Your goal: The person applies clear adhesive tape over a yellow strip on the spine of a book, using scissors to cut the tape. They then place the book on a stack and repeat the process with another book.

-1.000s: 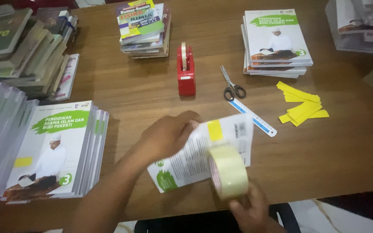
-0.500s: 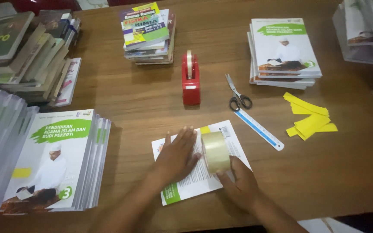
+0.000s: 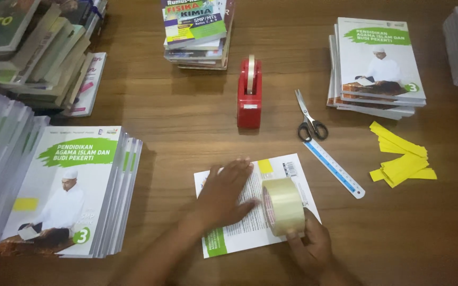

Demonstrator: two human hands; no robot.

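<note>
A white and green book (image 3: 287, 172) lies back cover up on the wooden table (image 3: 186, 127), with a small yellow label (image 3: 265, 166) near its top edge. My left hand (image 3: 223, 198) rests flat on the cover, fingers spread. A roll of clear packing tape (image 3: 283, 205) stands on edge on the book, and my right hand (image 3: 308, 246) grips it from below.
A red tape dispenser (image 3: 249, 94), scissors (image 3: 309, 117) and a ruler (image 3: 335, 168) lie beyond the book. Yellow paper strips (image 3: 401, 156) sit at right. Stacks of matching books are at left (image 3: 80, 188) and far right (image 3: 380, 66); mixed book piles stand behind (image 3: 197, 32).
The book was tilted up in my left hand; it now lies flat under my palm. The tape roll came down onto the cover and slid slightly toward me.
</note>
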